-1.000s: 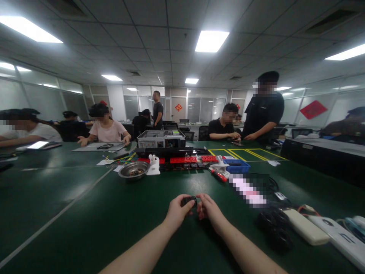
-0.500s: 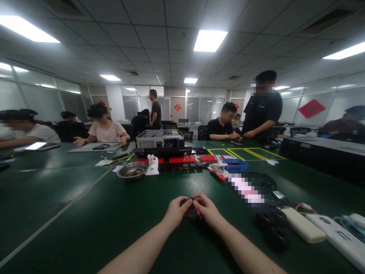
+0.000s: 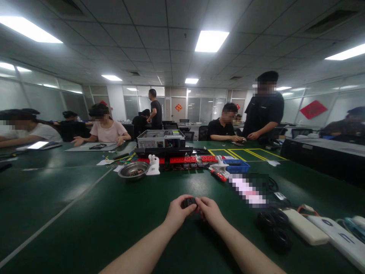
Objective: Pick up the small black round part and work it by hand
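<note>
A small black part (image 3: 189, 202) is held between my two hands above the green table (image 3: 119, 213). My left hand (image 3: 179, 210) wraps round its left side, with the thumb across its front. The fingers of my right hand (image 3: 208, 210) pinch its right end. What the part is, I cannot make out; its underside is hidden by my fingers.
Beyond my hands are a metal bowl (image 3: 134, 171) of small parts, a white stand (image 3: 153, 166), a red screwdriver (image 3: 219, 175), a blue tray (image 3: 239, 166) and an open metal case (image 3: 159, 140). Black rolls (image 3: 273, 224) and a cream block (image 3: 306, 226) lie right. Several people are around.
More of the black part's top now shows between my hands, and my right fingers have shifted slightly on its end. The view has moved slightly. Across the table, the standing person's arm has drawn back.
</note>
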### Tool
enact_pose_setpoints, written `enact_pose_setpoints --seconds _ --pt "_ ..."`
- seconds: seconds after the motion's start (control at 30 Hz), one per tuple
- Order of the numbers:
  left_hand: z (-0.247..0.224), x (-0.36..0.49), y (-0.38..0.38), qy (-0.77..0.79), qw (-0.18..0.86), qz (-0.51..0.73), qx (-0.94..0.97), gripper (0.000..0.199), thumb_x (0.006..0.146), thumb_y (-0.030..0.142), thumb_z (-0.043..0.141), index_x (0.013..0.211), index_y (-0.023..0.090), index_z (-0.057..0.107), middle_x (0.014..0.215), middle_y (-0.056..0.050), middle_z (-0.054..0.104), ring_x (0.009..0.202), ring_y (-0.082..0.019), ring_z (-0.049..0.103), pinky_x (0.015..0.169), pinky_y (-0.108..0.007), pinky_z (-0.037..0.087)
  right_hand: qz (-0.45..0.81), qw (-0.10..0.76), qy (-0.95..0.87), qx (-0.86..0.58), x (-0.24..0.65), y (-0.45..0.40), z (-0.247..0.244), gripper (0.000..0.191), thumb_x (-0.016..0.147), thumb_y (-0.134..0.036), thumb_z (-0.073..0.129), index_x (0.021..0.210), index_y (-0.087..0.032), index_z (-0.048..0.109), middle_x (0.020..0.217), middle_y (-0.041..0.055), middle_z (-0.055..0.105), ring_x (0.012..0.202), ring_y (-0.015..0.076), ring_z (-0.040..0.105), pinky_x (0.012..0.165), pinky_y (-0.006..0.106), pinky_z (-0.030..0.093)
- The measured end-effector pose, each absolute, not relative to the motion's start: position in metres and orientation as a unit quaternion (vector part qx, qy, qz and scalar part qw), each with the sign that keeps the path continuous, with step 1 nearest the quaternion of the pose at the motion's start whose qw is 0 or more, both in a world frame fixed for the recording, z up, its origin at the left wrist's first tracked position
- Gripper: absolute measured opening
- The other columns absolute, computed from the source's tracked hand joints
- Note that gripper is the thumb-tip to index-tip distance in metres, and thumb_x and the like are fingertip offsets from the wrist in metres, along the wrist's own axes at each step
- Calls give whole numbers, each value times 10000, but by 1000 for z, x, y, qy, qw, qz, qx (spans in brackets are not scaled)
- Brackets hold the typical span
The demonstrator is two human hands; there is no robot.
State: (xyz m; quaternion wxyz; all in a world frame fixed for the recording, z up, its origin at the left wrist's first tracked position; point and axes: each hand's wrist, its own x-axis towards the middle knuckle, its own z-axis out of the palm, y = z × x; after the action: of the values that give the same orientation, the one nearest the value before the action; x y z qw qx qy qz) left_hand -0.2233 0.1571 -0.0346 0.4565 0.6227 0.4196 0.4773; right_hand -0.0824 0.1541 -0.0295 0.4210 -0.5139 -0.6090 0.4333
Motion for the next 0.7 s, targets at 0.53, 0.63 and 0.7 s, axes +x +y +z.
enact_pose_setpoints --seconds 0.53,0.63,0.7 --pt "-28 -223 156 423 521 488 558 402 619 416 569 874 107 529 719 -51 594 451 -96 534 417 -192 388 318 472 -650 -504 -82 147 -21 353 785 -425 360 873 -140 550 665 28 583 662 154 535 611 247 394" --pt "-26 -223 153 404 530 493 560 416 590 387 608 891 109 531 746 -57 597 481 -99 536 463 -213 424 322 436 -644 -541 -82 148 -22 454 798 -485 278 707 -136 554 476 -1 512 504 133 496 509 229 357" --pt "-25 -223 152 395 527 491 570 410 575 366 627 883 110 539 737 -50 594 499 -100 533 484 -220 434 318 417 -658 -540 -82 147 -22 454 793 -490 293 619 -142 527 452 -10 488 479 121 479 496 218 345"
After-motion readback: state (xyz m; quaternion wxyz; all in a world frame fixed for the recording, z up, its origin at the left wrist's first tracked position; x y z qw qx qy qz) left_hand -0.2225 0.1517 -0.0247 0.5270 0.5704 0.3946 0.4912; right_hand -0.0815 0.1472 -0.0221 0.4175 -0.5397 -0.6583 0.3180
